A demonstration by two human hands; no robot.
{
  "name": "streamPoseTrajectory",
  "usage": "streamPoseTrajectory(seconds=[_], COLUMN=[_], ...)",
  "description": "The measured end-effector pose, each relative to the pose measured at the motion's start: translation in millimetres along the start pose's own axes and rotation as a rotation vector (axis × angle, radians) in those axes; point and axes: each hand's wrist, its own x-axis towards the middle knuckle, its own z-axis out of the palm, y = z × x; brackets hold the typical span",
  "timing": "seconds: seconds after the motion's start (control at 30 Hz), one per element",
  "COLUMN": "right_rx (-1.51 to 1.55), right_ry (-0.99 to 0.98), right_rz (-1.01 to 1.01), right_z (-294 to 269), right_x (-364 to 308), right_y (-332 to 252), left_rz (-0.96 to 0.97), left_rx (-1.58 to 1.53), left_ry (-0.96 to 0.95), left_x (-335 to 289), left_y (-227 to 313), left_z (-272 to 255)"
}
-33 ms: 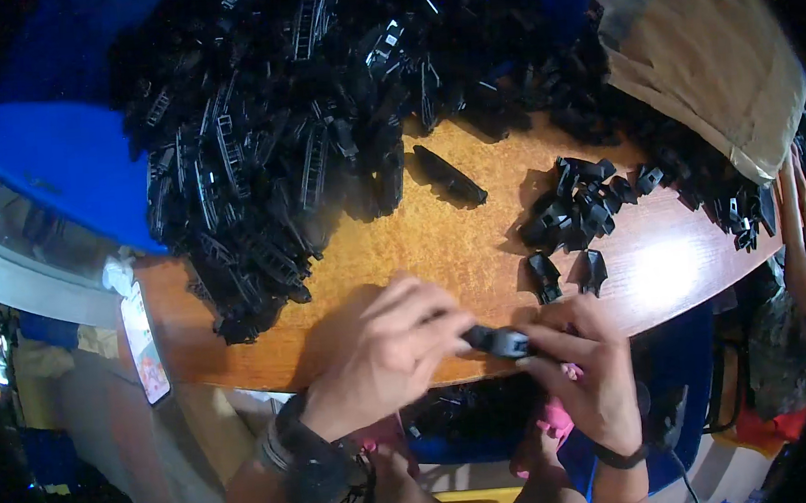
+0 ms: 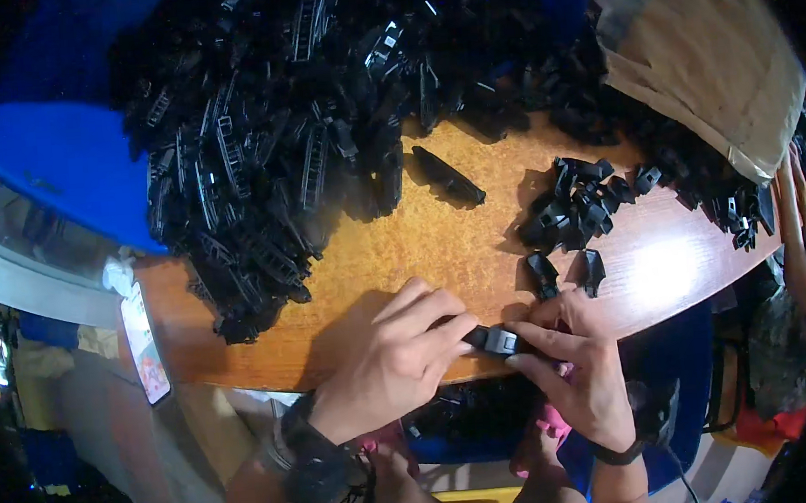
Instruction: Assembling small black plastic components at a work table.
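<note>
Close to the table's front edge, both my hands hold a small black plastic piece (image 2: 501, 341) between them. My left hand (image 2: 394, 360) pinches its left end, which its fingers mostly cover. The fingers and thumb of my right hand (image 2: 574, 361) close on its right end. A shiny grey face with a small rectangular notch shows in the gap between the hands. Just beyond my right hand lie two separate small black plastic parts, one on the left (image 2: 543, 274) and one on the right (image 2: 591, 272).
A big heap of long, ribbed black plastic parts (image 2: 256, 159) covers the table's (image 2: 366, 263) far left. One long black part (image 2: 449, 175) lies alone mid-table. A pile of smaller black pieces (image 2: 582, 206) sits right. Brown paper (image 2: 698, 63) overhangs the far right; a phone (image 2: 144, 344) rests left.
The held piece has turned slightly, so its grey face shows more fully. My right hand has shifted a little left, and both hands look less blurred.
</note>
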Motion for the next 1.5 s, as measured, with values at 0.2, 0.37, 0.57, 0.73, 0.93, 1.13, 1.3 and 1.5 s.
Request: streamPoseTrajectory(seconds=[0.2,0.37,0.57,0.73,0.93,1.13,1.3,1.5], right_rx=[-0.074,0.036,-0.548,-0.202,0.046,-0.011,0.034,-0.037], right_ry=[0.034,-0.201,0.308,0.299,0.321,0.296,0.088,0.033], right_rz=[-0.102,-0.139,-0.076,-0.073,0.011,0.146,-0.023,-0.183], right_z=[5.3,-11.0,6.9,9.5,-0.8,-10.2,-8.2,-2.2], right_x=[0.1,-16.9,27.7,14.6,-4.4,-8.2,14.1,22.2], right_y=[5.8,3.6,8.2,13.5,14.8,19.6,21.0,19.1], left_rz=[0.057,-0.226,0.154,0.145,0.040,-0.022,-0.003,0.046], left_rx=[-0.026,0.059,0.577,0.411,0.009,0.008,-0.006,-0.032], left_ry=[-0.072,-0.096,-0.047,-0.257,-0.158,-0.052,-0.008,-0.013], left_x=[6.5,38.6,75.4,42.3,29.2,23.5,15.8,15.9], left_y=[-3.9,-11.9,-46.3,-1.3,-4.3,-16.2,-18.0,-15.6], left_z=[-8.2,-13.7,-11.1,0.3,-3.0,-5.4,-3.6,2.0])
